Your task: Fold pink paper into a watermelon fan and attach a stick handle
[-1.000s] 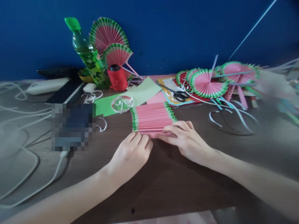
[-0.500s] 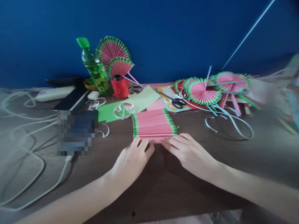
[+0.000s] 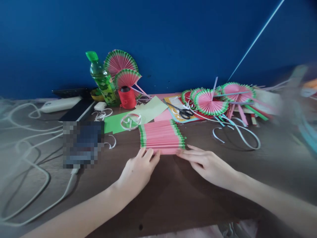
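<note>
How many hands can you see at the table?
2. The left hand touches the near edge of the pleated paper, toward its left end; the right hand touches the same edge at its right end. No other hand shows.

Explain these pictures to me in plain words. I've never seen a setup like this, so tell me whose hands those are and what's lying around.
There is no machine here: a person works with bare hands, and a camera worn on their head looks forward and down. The left hand and right hand reach in from below.

Their fingertips are at the near edge of a pleated pink sheet with green sides, lying on the dark table. Whether they pinch it or only press it, I can't tell.

Beyond it lie green paper and black-handled scissors. Farther back stand a red spool and a green bottle. A pile of pleated fans lies to the right. A dark object at left is pixelated.
</note>
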{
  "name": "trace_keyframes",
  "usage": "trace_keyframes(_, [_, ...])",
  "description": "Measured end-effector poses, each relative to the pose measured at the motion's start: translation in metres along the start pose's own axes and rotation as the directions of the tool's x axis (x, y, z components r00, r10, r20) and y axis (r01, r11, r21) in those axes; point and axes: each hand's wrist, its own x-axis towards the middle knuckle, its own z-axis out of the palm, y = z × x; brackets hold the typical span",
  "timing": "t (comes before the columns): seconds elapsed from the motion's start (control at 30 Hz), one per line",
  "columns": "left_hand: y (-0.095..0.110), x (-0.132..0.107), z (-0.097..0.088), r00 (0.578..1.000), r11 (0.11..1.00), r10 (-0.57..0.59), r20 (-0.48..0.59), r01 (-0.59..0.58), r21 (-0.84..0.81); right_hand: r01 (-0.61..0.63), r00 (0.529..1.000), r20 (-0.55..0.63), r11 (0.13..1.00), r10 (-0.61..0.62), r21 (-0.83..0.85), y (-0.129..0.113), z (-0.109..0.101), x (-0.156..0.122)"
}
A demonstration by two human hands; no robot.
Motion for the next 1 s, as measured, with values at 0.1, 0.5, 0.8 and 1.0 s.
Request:
trace_keyframes(0.1, [-0.004, 0.003, 0.000, 0.999, 1.000, 0.024, -0.048, -0.024, 0.000, 0.019, 0.999, -0.048, 1.000, -0.020, -0.015, 0.002, -0.001, 0.003])
trace_keyframes(0.5, [-0.036, 0.043, -0.023, 0.988, 0.950, 0.028, 0.153, 0.021, -0.312, 0.093, 0.993, -0.079, 0.986, -0.083, 0.137, 0.029, -0.012, 0.071])
trace_keyframes(0.8, [-0.071, 0.093, -0.023, 0.913, 0.894, -0.050, 0.405, 0.222, -0.390, -0.031, 0.966, 0.257, 0.993, 0.002, 0.112, 0.025, -0.019, 0.082])
trace_keyframes(1.0, [-0.076, 0.100, 0.009, 0.936, 0.884, -0.040, 0.350, 0.196, -0.424, 0.001, 0.945, 0.327, 0.999, -0.011, 0.032, 0.009, -0.009, 0.074])
